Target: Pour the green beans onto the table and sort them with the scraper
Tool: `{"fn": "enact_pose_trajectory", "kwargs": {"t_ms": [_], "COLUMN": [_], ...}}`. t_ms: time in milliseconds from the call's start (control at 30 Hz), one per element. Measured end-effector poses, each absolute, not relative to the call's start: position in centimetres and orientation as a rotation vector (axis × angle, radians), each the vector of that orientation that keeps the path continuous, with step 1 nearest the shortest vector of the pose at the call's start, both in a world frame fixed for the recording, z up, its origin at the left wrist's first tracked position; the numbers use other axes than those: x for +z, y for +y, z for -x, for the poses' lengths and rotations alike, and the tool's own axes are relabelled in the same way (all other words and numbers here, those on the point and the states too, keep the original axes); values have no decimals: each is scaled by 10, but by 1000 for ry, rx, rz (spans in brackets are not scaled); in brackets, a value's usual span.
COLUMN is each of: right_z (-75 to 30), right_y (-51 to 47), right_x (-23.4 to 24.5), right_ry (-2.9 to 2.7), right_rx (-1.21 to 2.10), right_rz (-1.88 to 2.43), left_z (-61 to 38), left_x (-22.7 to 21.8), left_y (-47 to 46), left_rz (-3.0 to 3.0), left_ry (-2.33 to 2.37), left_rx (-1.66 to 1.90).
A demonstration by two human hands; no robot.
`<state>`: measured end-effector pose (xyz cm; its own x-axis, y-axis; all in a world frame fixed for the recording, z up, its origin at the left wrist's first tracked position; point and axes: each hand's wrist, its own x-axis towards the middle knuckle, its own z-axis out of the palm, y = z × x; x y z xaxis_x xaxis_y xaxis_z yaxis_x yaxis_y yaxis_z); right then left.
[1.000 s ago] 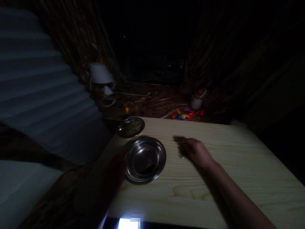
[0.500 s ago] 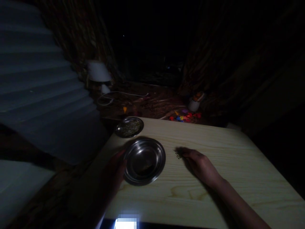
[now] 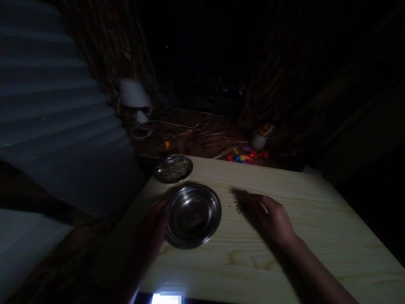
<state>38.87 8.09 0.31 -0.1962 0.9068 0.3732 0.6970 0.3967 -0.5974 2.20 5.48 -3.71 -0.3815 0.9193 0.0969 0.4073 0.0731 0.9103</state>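
A shiny steel bowl [image 3: 218,210] stands on the light wooden table, with something small and dark low inside it. My left hand [image 3: 154,226] grips its left rim, partly lost in shadow. To the right of the bowl lies a small heap of dark green grains [image 3: 238,207], one grain apart from the rest. Just over the heap's right side is my right hand [image 3: 274,217], fingers curled together and casting a shadow. Whatever is between those fingertips is hidden. Behind the bowl, a steel plate [image 3: 191,167] carries many small pale green pieces.
The wooden table [image 3: 284,261] runs to the right. Beyond its far edge are colourful toy pieces [image 3: 249,158], a white pot [image 3: 259,140] and a white lamp [image 3: 134,93] with a cable. A bright, pixelated patch [image 3: 167,297] shows at the near edge. The room is very dark.
My right hand has lifted a little and shifted right from the grains, uncovering more of them. A single grain now lies left of the heap. My left hand stays on the bowl.
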Motion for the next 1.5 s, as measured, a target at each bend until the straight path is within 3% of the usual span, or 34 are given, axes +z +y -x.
{"fn": "enact_pose_trajectory", "kwargs": {"t_ms": [100,333,1100,1500], "right_z": [-377,-333,-359,-372], "right_y": [87,105,97,89], "right_x": [9,5,-2,-1], "right_ry": [-1817,-1647,-1820,-1670], "right_rx": [369,658,561,703], "right_rz": [1346,1431,1639,1480], "left_z": [-21,-23,-19,-24], "left_x": [-37,-36,-44,-36], "left_y": [53,50,53,56], "left_rz": [-1321,-1276,-1273,-1186], "left_ry": [1810,1803,1778,1800], "left_rx": [1312,1360,1365,1368]}}
